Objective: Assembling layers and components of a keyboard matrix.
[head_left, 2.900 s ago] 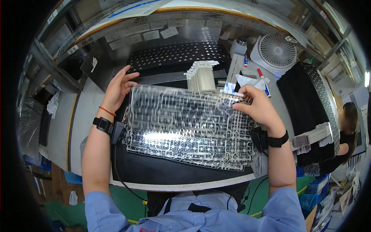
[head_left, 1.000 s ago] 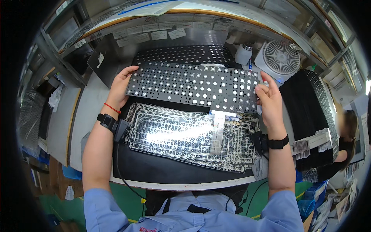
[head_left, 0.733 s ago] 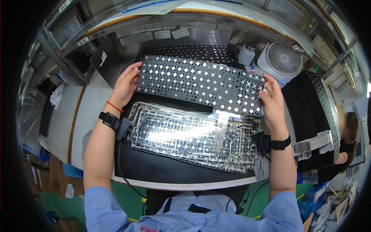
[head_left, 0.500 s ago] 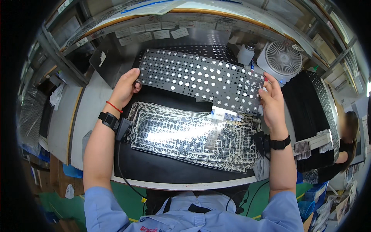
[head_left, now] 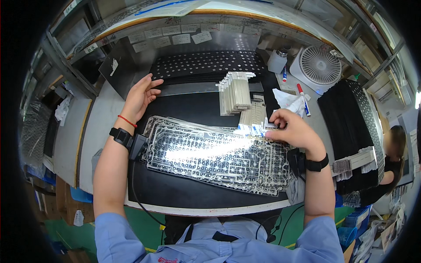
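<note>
My left hand [head_left: 142, 96] holds nothing; its fingers are apart beside the left end of a stack of black perforated plates [head_left: 188, 65] at the back of the bench. My right hand [head_left: 294, 130] is curled, thumb and forefinger drawn together at the upper right edge of a pile of clear keyboard membrane sheets [head_left: 210, 155]. What lies between those fingers is hidden. The sheets show printed silvery tracks and a bright glare. Next to the right fingertips are white and blue tabs [head_left: 251, 130] at the sheets' top edge.
Fanned pale strips [head_left: 237, 94] stand behind the sheets. Rightward lie a crumpled white cloth [head_left: 289, 101], a red marker [head_left: 300, 90], a white bottle [head_left: 278, 60] and a fan [head_left: 318, 68]. Further right is a black stack [head_left: 346, 131]. A person [head_left: 394, 162] is at the far right.
The black perforated plate with silvery dots has left both hands; the plate stack at the back is now in plain view. My right hand came down and inward to the membrane sheets' edge.
</note>
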